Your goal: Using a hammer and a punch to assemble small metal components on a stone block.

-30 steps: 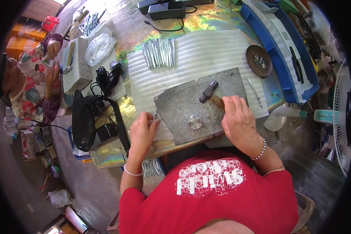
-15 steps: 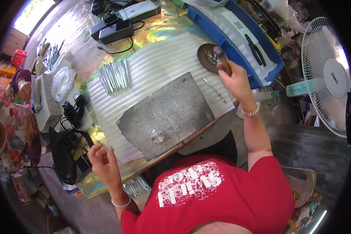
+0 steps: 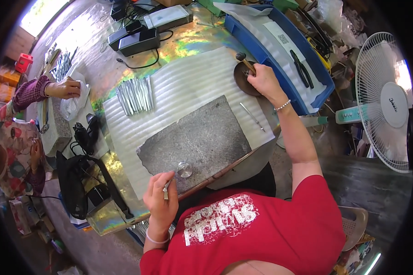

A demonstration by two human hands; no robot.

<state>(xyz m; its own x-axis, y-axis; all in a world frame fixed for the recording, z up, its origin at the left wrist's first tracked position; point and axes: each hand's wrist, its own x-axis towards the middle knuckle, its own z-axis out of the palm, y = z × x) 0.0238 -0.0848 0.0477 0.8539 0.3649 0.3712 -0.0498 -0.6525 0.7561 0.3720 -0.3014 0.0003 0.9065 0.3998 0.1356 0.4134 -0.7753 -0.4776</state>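
My right hand (image 3: 265,83) is closed around the wooden handle of a small hammer (image 3: 248,65), above the right side of a brown bowl (image 3: 239,78). The hand and hammer hide most of the bowl's inside. At the near edge of a grey stone slab (image 3: 195,133), my left hand (image 3: 160,199) pinches a small silvery metal piece (image 3: 166,188). Beside its fingertips a shiny round metal block (image 3: 184,170) rests on the slab. To the slab's right lies a thin metal rod-like tool (image 3: 252,117).
Metal strips (image 3: 135,95) lie bunched on white foam sheeting (image 3: 188,68). A blue tray (image 3: 261,52) holding black-handled pliers (image 3: 301,68) stands at the far right, near a white fan (image 3: 393,98). At left, a co-worker's hand (image 3: 65,88) is at a plastic bag (image 3: 75,103).
My left hand has moved right to the slab and now shows a small metal piece in its fingers. The hammer has tilted left over the bowl. The co-worker's arm has reached out to the bag.
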